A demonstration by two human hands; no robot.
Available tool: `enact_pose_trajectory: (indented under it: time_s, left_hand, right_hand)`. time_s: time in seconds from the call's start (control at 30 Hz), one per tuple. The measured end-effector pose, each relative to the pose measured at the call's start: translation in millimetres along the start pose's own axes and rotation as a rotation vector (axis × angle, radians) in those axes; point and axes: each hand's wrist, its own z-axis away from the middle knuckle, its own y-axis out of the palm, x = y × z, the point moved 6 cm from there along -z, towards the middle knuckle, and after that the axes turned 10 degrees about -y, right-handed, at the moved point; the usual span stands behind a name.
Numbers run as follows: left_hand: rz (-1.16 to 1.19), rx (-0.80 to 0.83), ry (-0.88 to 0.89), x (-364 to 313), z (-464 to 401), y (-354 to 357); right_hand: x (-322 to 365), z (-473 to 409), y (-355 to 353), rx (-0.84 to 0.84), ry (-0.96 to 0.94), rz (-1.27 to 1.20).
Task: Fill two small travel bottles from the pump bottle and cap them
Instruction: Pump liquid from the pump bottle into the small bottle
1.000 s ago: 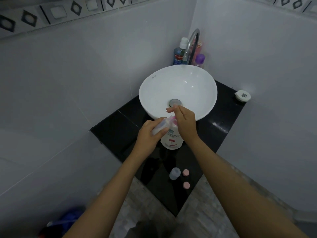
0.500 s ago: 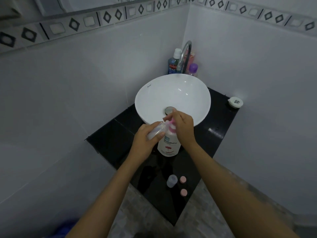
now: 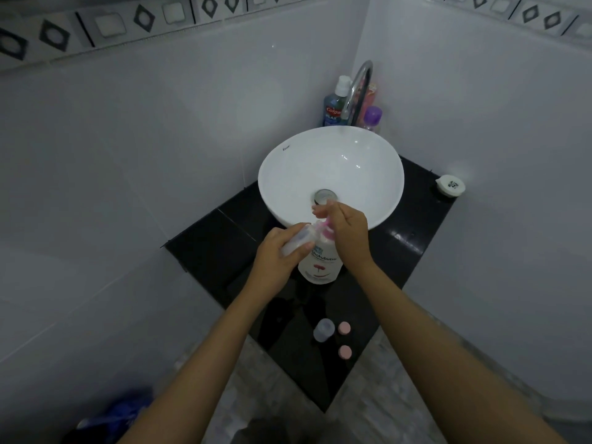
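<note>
Your left hand [image 3: 278, 251] has its fingers clamped on a travel bottle [image 3: 296, 241] tipped sideways, mouth toward the pump bottle [image 3: 320, 261] spout just right of it; your right hand [image 3: 347, 227] presses the pump, fingers curled together.

- Black glossy countertop [image 3: 205, 248], wedged into wall corner, centre of frame.
- White bowl basin [image 3: 288, 174] sits on it, upper centre.
- Pump bottle [image 3: 320, 267] upright on top, just below basin.
- Lower centre, near front edge: clear travel bottle [image 3: 324, 330], uncapped, w/ 2 pink caps [image 3: 344, 328] [image 3: 345, 351] just right of it, apart.
- Small white round container [image 3: 450, 185], far right corner.
- Behind basin: 3 bottles [image 3: 333, 107], bases hidden.
</note>
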Motion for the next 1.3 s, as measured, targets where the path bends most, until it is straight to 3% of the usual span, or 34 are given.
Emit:
enact_pose_trajectory:
  time_s: [0.37,0.77,1.07,1.3]
  left_hand:
    - [0.038,0.02,0.053,-8,0,-2]
    - [-0.003,0.016,0.047,-5,1,-2]
    - [0.014,0.038,0.072,-16,0,-4]
    - [-0.005,0.027,0.073,-9,-3,-3]
  right_hand:
    - [10,-1,-3,-0.064,-0.061,-0.083]
    - [-1,0,0,0.025,0.026,-0.06]
    - [11,-4,-7,-0.025,-0.155,0.043]
    - [-8,-2,-1,-0.007,-0.018,-0.07]
